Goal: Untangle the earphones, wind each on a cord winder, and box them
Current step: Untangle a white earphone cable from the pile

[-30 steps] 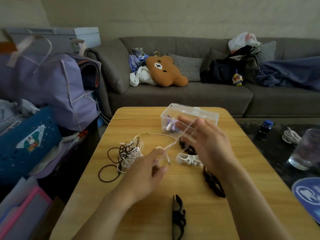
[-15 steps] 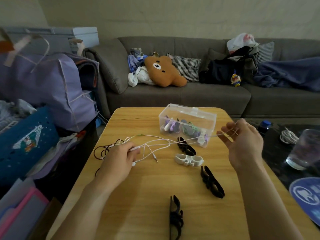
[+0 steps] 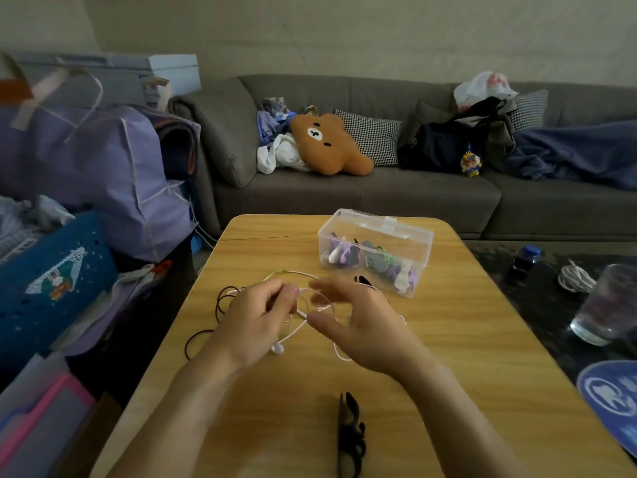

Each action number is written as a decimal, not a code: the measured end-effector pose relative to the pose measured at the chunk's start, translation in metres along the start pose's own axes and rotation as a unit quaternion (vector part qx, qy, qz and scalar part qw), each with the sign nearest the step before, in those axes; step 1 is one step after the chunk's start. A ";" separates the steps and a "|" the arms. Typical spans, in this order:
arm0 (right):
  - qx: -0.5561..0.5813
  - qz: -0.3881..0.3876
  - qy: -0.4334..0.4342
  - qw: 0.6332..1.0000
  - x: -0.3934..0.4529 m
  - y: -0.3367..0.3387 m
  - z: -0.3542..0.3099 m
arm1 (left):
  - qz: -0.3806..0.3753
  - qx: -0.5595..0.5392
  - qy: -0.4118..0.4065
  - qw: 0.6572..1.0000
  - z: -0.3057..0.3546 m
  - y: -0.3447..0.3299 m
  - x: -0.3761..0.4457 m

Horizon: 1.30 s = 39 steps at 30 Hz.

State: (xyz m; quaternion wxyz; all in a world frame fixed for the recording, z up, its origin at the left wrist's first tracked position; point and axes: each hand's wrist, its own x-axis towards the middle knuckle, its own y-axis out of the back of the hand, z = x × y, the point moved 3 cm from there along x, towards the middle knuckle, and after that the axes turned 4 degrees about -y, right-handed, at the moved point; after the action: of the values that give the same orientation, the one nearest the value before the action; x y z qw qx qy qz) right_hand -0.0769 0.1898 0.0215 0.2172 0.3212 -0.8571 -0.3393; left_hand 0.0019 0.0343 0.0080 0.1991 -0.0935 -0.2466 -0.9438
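Observation:
My left hand (image 3: 256, 319) grips a white earphone cord (image 3: 339, 355) at mid-table, and an earbud (image 3: 277, 349) hangs below its palm. My right hand (image 3: 358, 326) is close beside it, motion-blurred, thumb and forefinger apart. Loops of the cord run between them and out from under the palm, so whether it holds the cord is unclear. A dark earphone cord (image 3: 193, 341) lies coiled to the left. The clear plastic box (image 3: 418, 244) behind holds several wound earphones. One black cord winder (image 3: 350, 439) lies near me; another (image 3: 363, 280) peeks out behind my right hand.
The wooden table (image 3: 465, 339) ends at a grey sofa (image 3: 344, 198) behind. Bags and a blue basket (image 3: 51, 281) crowd the left side. On the dark table to the right stand a glass (image 3: 606, 305), a white cable coil (image 3: 575, 279) and a small blue-capped bottle (image 3: 525, 260).
My right hand, which had drawn the white cord out to the right, has swung back to meet my left hand. The cord now hangs in slack loops between them.

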 end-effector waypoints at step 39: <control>-0.022 0.195 -0.111 0.974 -0.002 0.036 0.029 | 0.044 0.138 -0.054 0.988 -0.016 0.015 0.001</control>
State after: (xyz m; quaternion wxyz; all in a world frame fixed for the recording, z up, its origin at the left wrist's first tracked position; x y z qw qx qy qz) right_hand -0.1070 0.2242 0.0272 0.1899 0.1030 -0.9143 -0.3427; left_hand 0.0059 0.0134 0.0007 0.2374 -0.1266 -0.3803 -0.8848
